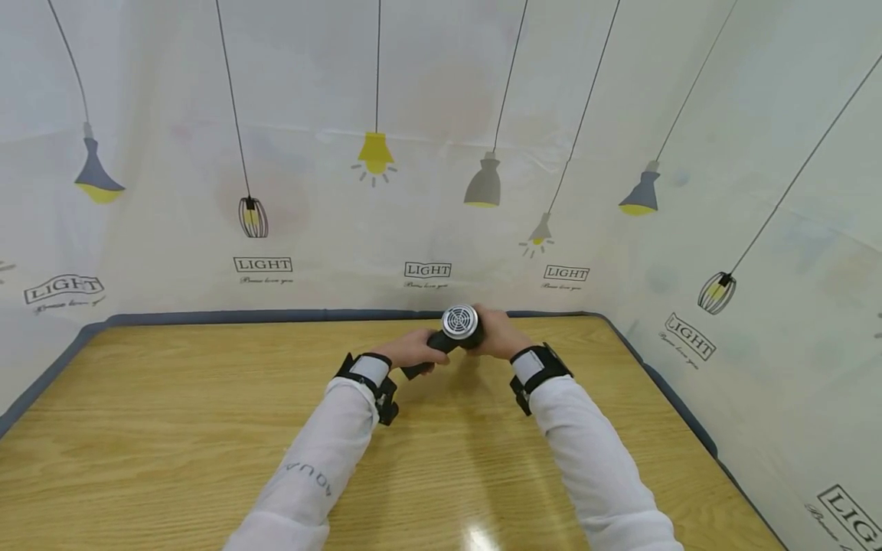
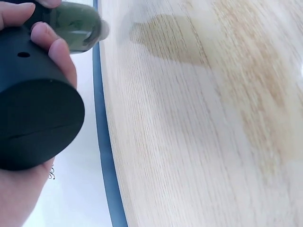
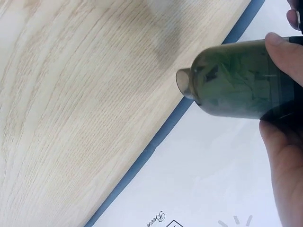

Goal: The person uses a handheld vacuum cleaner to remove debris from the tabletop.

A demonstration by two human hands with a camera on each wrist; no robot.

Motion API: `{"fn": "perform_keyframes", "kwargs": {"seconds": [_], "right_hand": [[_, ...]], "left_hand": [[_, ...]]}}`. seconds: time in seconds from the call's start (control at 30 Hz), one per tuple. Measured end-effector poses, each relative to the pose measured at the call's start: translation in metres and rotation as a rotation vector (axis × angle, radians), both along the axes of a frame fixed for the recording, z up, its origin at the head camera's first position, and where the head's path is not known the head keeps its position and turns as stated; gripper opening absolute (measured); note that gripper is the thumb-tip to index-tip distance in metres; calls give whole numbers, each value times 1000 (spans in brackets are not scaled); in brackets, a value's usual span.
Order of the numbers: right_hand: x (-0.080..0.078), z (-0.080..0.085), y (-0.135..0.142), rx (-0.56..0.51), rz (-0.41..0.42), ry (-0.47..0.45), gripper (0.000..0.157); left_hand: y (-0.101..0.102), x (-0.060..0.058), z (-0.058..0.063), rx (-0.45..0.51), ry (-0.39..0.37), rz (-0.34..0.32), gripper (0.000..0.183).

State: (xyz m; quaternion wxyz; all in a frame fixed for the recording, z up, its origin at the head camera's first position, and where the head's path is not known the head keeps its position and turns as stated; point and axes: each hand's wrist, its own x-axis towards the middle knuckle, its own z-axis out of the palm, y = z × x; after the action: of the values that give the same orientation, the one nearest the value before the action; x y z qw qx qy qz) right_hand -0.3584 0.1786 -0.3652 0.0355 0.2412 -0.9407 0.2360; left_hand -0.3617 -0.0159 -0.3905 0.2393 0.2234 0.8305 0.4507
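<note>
A black fabric shaver with a round silver grille point(image 1: 459, 322) is held over the far part of the wooden table. My left hand point(image 1: 413, 350) grips its black handle point(image 1: 442, 342), whose round butt end point(image 2: 40, 125) fills the near side of the left wrist view. Around the head of the shaver, my right hand point(image 1: 501, 334) holds it from the right, with thumb and fingers at the base of the lint container. That container point(image 3: 234, 80) is see-through dark green with a short spout point(image 3: 183, 82) and points down toward the table.
The wooden table point(image 1: 227, 428) has a blue-grey border strip point(image 1: 227, 315) along its far and side edges. Behind and to the right hangs a white sheet point(image 1: 310, 168) printed with lamps and the word LIGHT. Both wrists wear black straps with small cameras point(image 1: 387, 402).
</note>
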Motion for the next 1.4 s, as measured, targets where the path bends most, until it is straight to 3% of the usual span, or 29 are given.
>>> {"fn": "perform_keyframes", "kwargs": {"seconds": [0.3, 0.6, 0.87, 1.4], "right_hand": [[1, 5, -4, -13, -1, 38, 71], [1, 4, -13, -21, -18, -58, 72], [3, 8, -19, -10, 10, -49, 70], [4, 6, -15, -10, 2, -56, 69]], "left_hand": [[-4, -2, 2, 37, 30, 10, 41], [-16, 0, 5, -3, 17, -13, 40], [-27, 3, 9, -1, -16, -28, 38], [-21, 7, 11, -30, -24, -3, 39]]}}
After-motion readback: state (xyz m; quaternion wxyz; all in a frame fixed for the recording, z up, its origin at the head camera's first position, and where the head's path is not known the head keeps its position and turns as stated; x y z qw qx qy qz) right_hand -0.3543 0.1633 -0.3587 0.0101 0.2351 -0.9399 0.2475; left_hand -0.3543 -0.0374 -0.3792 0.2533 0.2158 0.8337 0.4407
